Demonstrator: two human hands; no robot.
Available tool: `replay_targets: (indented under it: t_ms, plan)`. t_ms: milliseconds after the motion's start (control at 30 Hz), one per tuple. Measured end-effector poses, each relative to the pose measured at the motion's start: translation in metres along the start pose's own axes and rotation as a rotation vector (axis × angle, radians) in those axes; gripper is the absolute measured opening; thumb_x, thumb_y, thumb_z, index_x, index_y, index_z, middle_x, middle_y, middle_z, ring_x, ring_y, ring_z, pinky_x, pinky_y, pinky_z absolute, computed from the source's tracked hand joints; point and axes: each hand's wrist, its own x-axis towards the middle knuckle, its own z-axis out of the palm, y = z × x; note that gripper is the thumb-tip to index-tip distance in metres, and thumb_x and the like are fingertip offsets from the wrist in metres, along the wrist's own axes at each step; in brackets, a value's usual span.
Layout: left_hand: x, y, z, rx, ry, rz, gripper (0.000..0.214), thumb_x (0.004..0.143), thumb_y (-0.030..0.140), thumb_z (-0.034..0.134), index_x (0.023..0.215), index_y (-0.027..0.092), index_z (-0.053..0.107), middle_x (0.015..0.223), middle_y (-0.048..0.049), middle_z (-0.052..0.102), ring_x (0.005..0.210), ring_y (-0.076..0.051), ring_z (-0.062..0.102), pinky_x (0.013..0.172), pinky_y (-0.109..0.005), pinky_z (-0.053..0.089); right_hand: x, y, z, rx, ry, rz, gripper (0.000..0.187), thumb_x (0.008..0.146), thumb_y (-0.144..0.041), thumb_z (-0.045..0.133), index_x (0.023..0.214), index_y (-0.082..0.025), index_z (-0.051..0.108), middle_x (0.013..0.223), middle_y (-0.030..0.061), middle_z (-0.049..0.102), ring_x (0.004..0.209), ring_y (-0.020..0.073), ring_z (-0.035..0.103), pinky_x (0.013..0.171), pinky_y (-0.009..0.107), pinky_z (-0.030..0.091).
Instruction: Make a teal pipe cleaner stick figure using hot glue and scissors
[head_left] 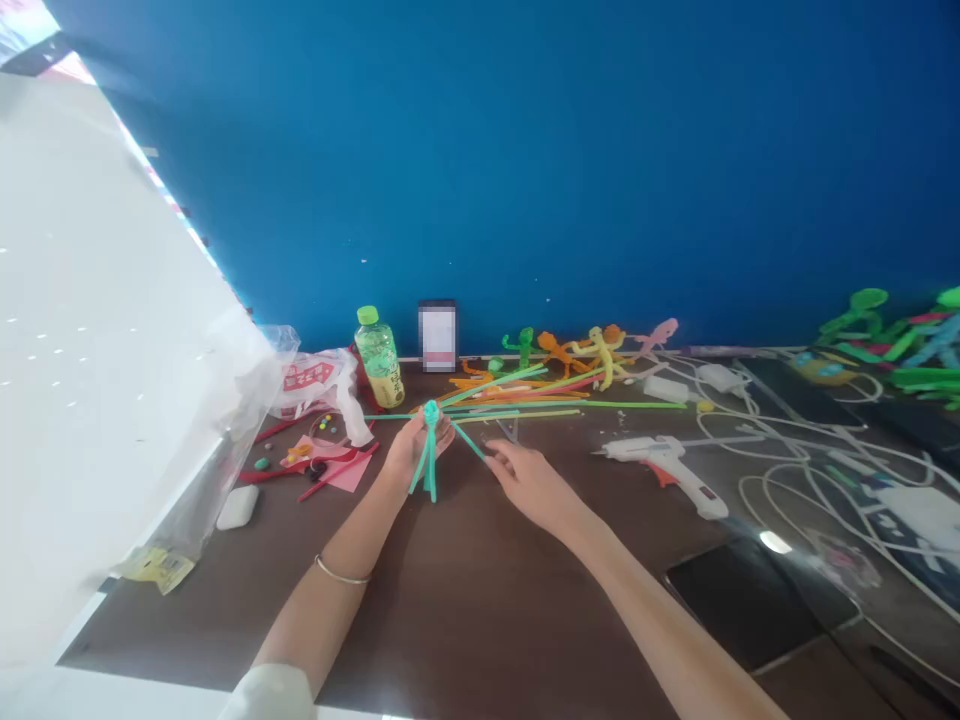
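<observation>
Teal pipe-cleaner figure [431,440] grasped in left hand [417,450], fingers curled round its twisted middle, small looped head just above the fingertips. Fuzzy wire strands splayed: legs hanging below the hand, long arms running out sideways past it. Right hand [529,485] released, not clenched, fingers extended, tips just beside a teal strand angling down from the figure; contact cannot be told at this sharpness. Thin metal bangle [341,572] on left wrist.

Beyond both hands, straight orange, yellow and green pipe cleaners [510,393] in a loose fan on dark brown wood-grain desk [465,620]. Farther on, twisted multicolour pipe-cleaner figures [600,352] against smooth blue wall [525,150]. Past left hand, green-capped plastic bottle [379,358] and crinkled white printed plastic bag [315,385]. Left of left hand, flat pink paper [334,470] with thin red pipe cleaners [274,475] nearby, plus rounded white plastic case [238,507]. Right of right hand, white hot-glue gun [664,468] with red trigger, lying on its side, and thin white cables [780,450] in loose loops. Below right hand, glossy black tablet [757,600], reflective flat slab.
</observation>
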Motion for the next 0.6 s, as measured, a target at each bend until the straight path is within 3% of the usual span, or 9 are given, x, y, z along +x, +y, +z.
replay_targets:
  t_ms: [67, 167, 267, 333, 400, 467, 600]
  plan:
    - [-0.001, 0.000, 0.002, -0.004, -0.023, -0.021, 0.013, 0.081, 0.022, 0.052, 0.083, 0.013, 0.061, 0.077, -0.0053, 0.058, 0.075, -0.014, 0.058, 0.068, -0.025, 0.049, 0.000, 0.011, -0.001, -0.051, 0.071, -0.042, 0.029, 0.087, -0.025, 0.035, 0.101, -0.017, 0.060, 0.099, 0.0098, 0.065, 0.091, 0.0211, 0.060, 0.079, 0.032, 0.045]
    - [-0.005, 0.001, 0.006, -0.063, -0.064, -0.084, 0.010, 0.080, 0.020, 0.053, 0.084, 0.014, 0.059, 0.077, -0.0041, 0.055, 0.064, -0.008, 0.053, 0.052, -0.016, 0.044, -0.008, 0.037, -0.025, -0.221, 0.199, -0.005, 0.030, 0.084, -0.020, 0.036, 0.097, -0.012, 0.061, 0.098, 0.0141, 0.062, 0.095, 0.0246, 0.057, 0.086, 0.037, 0.042]
    - [-0.009, 0.001, 0.009, -0.096, -0.073, -0.148, 0.010, 0.079, 0.020, 0.055, 0.087, 0.014, 0.058, 0.078, -0.0032, 0.052, 0.058, -0.005, 0.047, 0.048, -0.013, 0.040, -0.022, 0.072, -0.055, -0.439, 0.258, 0.338, 0.033, 0.080, -0.032, 0.043, 0.091, -0.006, 0.062, 0.090, 0.0229, 0.059, 0.092, 0.0354, 0.056, 0.075, 0.047, 0.043]
    - [-0.011, -0.002, 0.011, -0.100, -0.092, -0.175, 0.010, 0.079, 0.020, 0.056, 0.087, 0.014, 0.058, 0.078, -0.0032, 0.051, 0.058, -0.005, 0.046, 0.048, -0.013, 0.040, -0.032, 0.097, -0.066, -0.489, 0.300, 0.606, 0.053, 0.073, -0.052, 0.049, 0.091, -0.004, 0.060, 0.090, 0.0295, 0.056, 0.088, 0.0432, 0.055, 0.064, 0.051, 0.042]
    - [-0.012, -0.007, 0.012, -0.097, -0.126, -0.189, 0.011, 0.078, 0.019, 0.056, 0.087, 0.013, 0.058, 0.079, -0.0037, 0.050, 0.059, -0.005, 0.046, 0.050, -0.014, 0.041, -0.039, 0.120, -0.067, -0.440, 0.358, 0.711, 0.067, 0.060, -0.067, 0.055, 0.086, -0.005, 0.060, 0.087, 0.0308, 0.055, 0.086, 0.0461, 0.054, 0.060, 0.052, 0.040]
    - [-0.013, -0.012, 0.013, -0.080, -0.154, -0.186, 0.011, 0.078, 0.019, 0.057, 0.087, 0.012, 0.059, 0.079, -0.0043, 0.051, 0.061, -0.006, 0.047, 0.053, -0.015, 0.043, -0.042, 0.142, -0.061, -0.391, 0.447, 0.693, 0.063, 0.049, -0.068, 0.062, 0.073, -0.010, 0.060, 0.082, 0.0285, 0.054, 0.086, 0.0479, 0.052, 0.058, 0.053, 0.037]
    - [-0.011, -0.020, 0.013, -0.034, -0.136, -0.151, 0.012, 0.079, 0.020, 0.056, 0.085, 0.010, 0.060, 0.078, -0.0053, 0.052, 0.062, -0.007, 0.048, 0.055, -0.017, 0.045, -0.042, 0.175, -0.049, -0.398, 0.616, 0.645, 0.046, 0.044, -0.060, 0.068, 0.054, -0.018, 0.053, 0.067, 0.0190, 0.052, 0.075, 0.0454, 0.053, 0.054, 0.055, 0.031]
